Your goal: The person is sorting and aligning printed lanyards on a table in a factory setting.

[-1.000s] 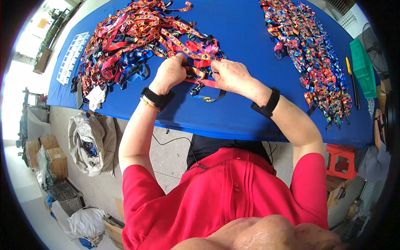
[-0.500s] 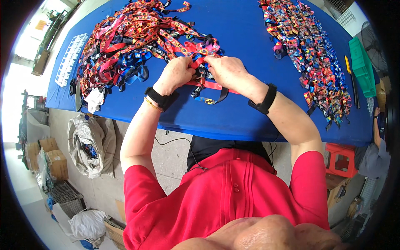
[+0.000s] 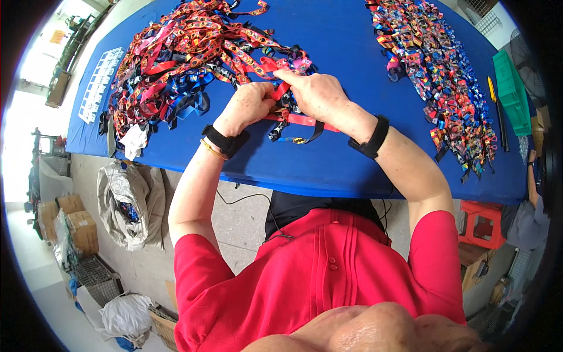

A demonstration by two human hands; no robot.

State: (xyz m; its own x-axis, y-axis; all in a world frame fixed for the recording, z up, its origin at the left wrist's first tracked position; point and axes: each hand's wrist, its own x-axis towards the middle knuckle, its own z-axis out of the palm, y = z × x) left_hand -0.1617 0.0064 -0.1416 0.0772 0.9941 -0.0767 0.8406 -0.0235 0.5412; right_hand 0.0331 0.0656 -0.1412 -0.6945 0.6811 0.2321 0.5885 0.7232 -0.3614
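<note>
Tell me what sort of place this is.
Probably a workshop or packing room: a broad blue-covered table bears a tangled heap of multicoloured fabric straps, with brown cardboard boxes and an open, pale, baggy sack off to the left.

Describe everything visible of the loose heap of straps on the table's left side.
The loose heap of straps is a tangle of flat, fabric-like bands: mostly patterned red and orange, with blue, pink and black ones. It lies on the blue table, loops spilling out. At its right end, the left hand appears to pinch a plain red strap; the right hand is beside it, its exact grip unclear.
</note>
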